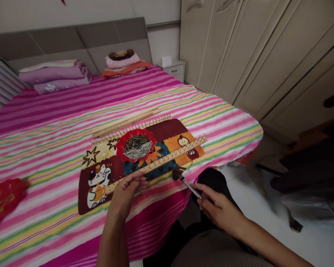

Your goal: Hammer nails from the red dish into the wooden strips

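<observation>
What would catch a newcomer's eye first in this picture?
Probably the scalloped red bowl heaped with silvery metal nails, on the multicoloured patterned mat. Next, the long, pale, nail-studded wooden strip in front of the bowl. Then the dark-headed, silver-shafted hammer in the right hand's grip.

Wood strip [171, 157]: lt. tan, long & thin, row of nails [164, 158] sticking up, lies diag. across mat [167, 129]. Hammer [189, 186]: dk head, silver shaft, tilted, head nr strip.

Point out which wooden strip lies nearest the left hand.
The nail-studded front strip, at the left hand, on the near side of the red bowl; the other strips lie beyond that bowl.
</observation>
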### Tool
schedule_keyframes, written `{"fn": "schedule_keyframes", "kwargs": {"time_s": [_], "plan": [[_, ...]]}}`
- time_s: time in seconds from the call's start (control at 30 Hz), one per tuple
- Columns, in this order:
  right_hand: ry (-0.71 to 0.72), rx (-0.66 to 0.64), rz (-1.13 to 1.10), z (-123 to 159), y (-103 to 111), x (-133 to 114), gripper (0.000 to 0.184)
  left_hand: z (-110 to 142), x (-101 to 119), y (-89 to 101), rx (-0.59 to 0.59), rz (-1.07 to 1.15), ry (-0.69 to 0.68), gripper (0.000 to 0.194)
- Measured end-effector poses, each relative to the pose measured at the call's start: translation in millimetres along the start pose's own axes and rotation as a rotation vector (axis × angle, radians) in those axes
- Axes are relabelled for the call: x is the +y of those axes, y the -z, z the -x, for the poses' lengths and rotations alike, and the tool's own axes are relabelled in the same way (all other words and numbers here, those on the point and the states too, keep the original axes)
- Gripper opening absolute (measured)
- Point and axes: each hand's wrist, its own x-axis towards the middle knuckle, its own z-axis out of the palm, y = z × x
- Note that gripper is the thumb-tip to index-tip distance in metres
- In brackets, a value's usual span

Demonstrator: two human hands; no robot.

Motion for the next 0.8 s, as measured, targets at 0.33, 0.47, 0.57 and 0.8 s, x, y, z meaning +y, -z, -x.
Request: {"fn": "schedule_keyframes", "kwargs": {"time_s": [0.33, 0.47, 0.57, 0.8], "plan": [[0.033, -0.005, -0.004, -1, -2, 1, 0.041, -8, -13, -9.6, 0.129, 0.022, -0.073, 0.053], [0.026, -0.004, 0.003, -1, -2, 2, 0.040, -11, -21, -11.6, 0.226, -0.021, -0.152, 0.044], [0.018, 0.005, 0.010, -1, -2, 2, 0.039, -13, -25, -15.0, 0.299, -0.027, -0.204, 0.037], [0.028, -0.015, 0.006, -1, -2, 1, 0.041, -20, -37, -24.0, 0.392, -0.053, -0.252, 0.029]]}}
